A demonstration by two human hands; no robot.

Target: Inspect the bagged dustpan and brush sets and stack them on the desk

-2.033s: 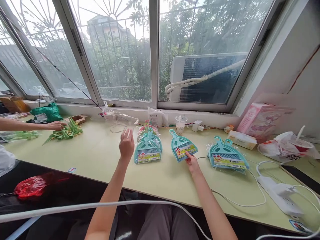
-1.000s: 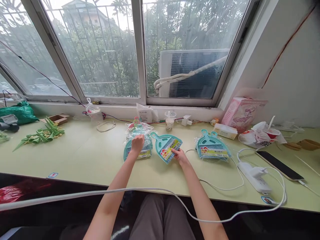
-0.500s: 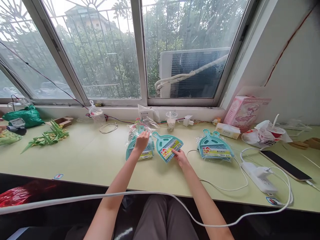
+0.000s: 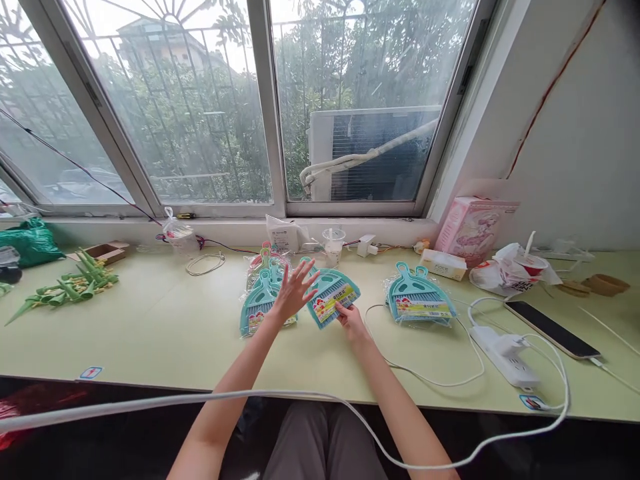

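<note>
Fingers spread, my left hand (image 4: 295, 291) hovers between the left pile and the held set, with nothing visible in its grasp. My right hand (image 4: 351, 320) pinches the lower right edge of a turquoise dustpan-and-brush set (image 4: 334, 283), which has a yellow printed label. The held set is tilted, and my left fingers overlap its handle side. Left of it lies a pile of similar sets in clear plastic, with a turquoise dustpan (image 4: 254, 308) in front and a pinkish-red handle (image 4: 266, 252) behind. Another wrapped set (image 4: 421, 293) rests to the right.
A white power strip (image 4: 505, 357), a phone (image 4: 550, 329) and cables lie on the right. Behind stand a plastic cup (image 4: 333, 248), a tissue pack (image 4: 443, 265) and a pink box (image 4: 475, 230). Green plant stems (image 4: 75, 287) lie left. A white cable (image 4: 280, 395) crosses before my arms.
My left hand has gone from closed fingers near the clear plastic to spread fingers, slightly lower and nearer the held set. My right hand keeps its hold. The camera view has turned slightly.
</note>
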